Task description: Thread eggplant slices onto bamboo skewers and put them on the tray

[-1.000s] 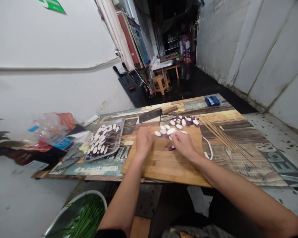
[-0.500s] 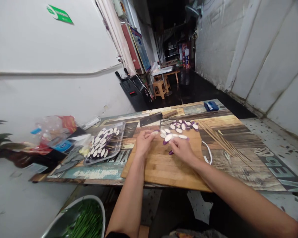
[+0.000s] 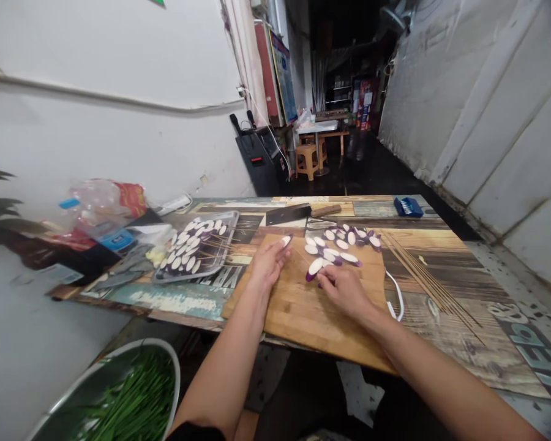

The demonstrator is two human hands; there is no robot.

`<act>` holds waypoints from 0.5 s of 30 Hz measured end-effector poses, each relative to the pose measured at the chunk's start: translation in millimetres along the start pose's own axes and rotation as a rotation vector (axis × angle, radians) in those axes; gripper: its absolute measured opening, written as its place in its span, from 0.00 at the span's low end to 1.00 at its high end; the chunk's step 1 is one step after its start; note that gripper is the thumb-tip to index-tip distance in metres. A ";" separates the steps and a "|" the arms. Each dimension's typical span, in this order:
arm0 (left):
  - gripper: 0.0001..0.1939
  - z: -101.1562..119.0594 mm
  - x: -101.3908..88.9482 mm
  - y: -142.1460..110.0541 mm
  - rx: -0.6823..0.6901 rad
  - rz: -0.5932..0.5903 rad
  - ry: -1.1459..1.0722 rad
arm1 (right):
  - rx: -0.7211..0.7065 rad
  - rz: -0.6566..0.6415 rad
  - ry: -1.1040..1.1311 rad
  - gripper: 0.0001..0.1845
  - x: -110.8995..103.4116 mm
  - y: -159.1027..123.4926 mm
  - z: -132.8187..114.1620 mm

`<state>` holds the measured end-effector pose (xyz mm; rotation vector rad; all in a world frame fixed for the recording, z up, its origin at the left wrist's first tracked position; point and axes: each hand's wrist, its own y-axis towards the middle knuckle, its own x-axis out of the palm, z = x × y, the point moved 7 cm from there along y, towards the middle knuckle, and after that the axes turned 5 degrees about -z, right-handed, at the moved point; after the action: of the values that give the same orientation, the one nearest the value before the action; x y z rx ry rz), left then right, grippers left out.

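Two bare hands are over the cutting board (image 3: 321, 324). The left hand (image 3: 267, 263) has its fingertips closed around a purple-edged slice (image 3: 286, 241). The right hand (image 3: 346, 291) has thumb and forefinger together against a larger slice (image 3: 314, 267); whether they pinch it, I cannot tell. Loose slices (image 3: 342, 244) lie beyond that grip, skewers (image 3: 429, 282) to its right.

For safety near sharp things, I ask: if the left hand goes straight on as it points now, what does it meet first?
Probably the knife, lying beyond the cutting board. The left hand, holding a slice, points roughly toward its blade, but depth is unclear; the hand might pass above it.
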<state>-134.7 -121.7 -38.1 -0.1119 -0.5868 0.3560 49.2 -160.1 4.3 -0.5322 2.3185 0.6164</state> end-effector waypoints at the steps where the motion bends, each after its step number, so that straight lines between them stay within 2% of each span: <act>1: 0.05 -0.3 -0.4 0.2 -0.007 0.002 0.002 | 0.002 -0.004 -0.002 0.12 0.6 0.3 1.0; 15: 0.06 -1.4 1.1 0.5 0.002 -0.005 0.083 | 0.014 -0.009 0.021 0.12 0.2 2.0 1.7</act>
<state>-133.3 -120.9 -38.8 -0.1223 -0.5042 0.3456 48.8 -157.7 3.6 -0.5451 2.3369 0.5930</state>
